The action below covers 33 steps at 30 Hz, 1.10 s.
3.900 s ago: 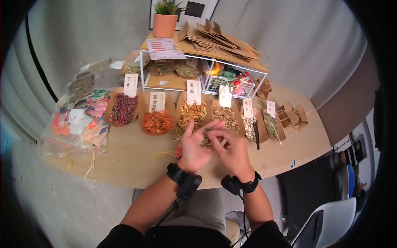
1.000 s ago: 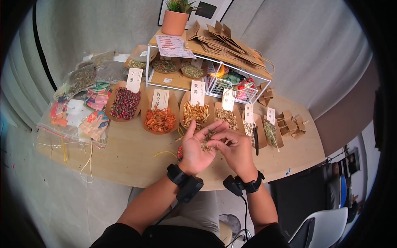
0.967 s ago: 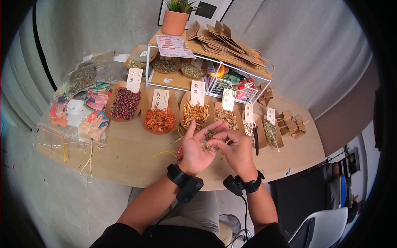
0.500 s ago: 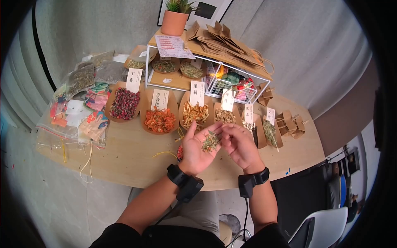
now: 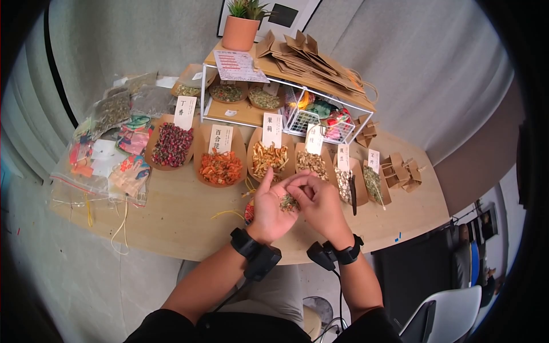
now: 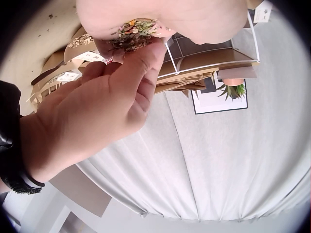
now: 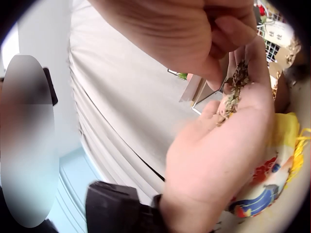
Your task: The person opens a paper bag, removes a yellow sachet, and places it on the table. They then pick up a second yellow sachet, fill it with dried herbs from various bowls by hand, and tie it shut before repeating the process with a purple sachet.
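Note:
My left hand lies palm up over the table, fingers extended, carrying a small heap of mixed dried herbs. Bent over that palm, my right hand has curled fingers and pinches at the herbs with thumb and fingertips. The left wrist view has the right hand with its thumb tip at the edge of the heap. In the right wrist view, herbs run along the left palm. A printed cloth pouch with yellow cord sits below the left hand, mostly hidden in the head view.
Labelled paper trays hold red buds, orange petals, yellowish pieces and other dried plants. A dark stick-like tool leans on one tray. Behind stands a shelf with folded paper bags. Plastic bags cover the left side.
Half a second ago my right hand was turned up beside the heap, exposing the herbs; it has since turned down over them. The left hand stays in nearly the same place.

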### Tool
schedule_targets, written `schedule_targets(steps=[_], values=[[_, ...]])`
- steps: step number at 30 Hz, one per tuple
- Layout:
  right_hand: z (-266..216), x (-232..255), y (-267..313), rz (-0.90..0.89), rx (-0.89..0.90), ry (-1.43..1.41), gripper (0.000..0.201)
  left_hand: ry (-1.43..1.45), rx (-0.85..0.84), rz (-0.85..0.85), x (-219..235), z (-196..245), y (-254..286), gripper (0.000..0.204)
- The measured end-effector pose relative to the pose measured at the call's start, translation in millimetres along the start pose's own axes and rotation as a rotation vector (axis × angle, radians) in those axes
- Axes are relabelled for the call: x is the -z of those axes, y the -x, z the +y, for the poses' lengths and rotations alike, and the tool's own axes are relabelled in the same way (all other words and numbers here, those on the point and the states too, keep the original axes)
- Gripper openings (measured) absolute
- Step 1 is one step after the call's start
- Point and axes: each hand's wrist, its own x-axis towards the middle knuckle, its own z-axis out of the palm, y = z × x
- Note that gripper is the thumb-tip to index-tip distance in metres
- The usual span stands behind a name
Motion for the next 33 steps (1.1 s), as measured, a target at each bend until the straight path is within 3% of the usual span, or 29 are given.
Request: schedule_targets(steps=[4,10,13,16,19,22,28,31,33], values=[[-2.9,4.7,-2.3,0.01,-0.256,-0.592,0.016,0.071,-0.019,-0.024,2.5,-2.4,-3.6,0.074],[20.2,16.7,-4.4,-0.107,-0.406,-1.029,0.013,0.178,-0.015,-0.332,21.4,-3.5,-9.6,0.076],[13.8,14.9,-2.7,0.041,-0.486,-1.187,0.013,0.139,-0.043,-0.109,10.1,-4.4,-6.4,0.077],[21.5,17.4,-0.8,-0.065,-0.5,-1.329,0.015,0.116,-0.054,-0.048,1.6,-2.9,-4.2,0.078],[12.4,22.9,6.8,-0.112,-0.471,-0.778,0.015,0.08,-0.061,-0.01,3.7,-2.9,-5.1,0.078],[8.2,15.2,11.4,-0.093,-0.144,-0.332,0.013,0.022,-0.044,-0.013,-0.7,-0.3,-0.6,0.078],[5.3,8.4,13.7,-0.071,-0.123,-0.125,0.016,0.005,-0.047,-0.036,1.7,-0.8,-1.6,0.078],[16.0,4.0,12.0,-0.015,-0.148,-0.239,0.017,0.006,-0.045,-0.032,4.2,0.0,-2.5,0.078],[12.2,6.4,11.9,0.017,-0.265,-0.428,0.018,0.036,-0.055,-0.028,4.9,-1.2,-3.3,0.078]])
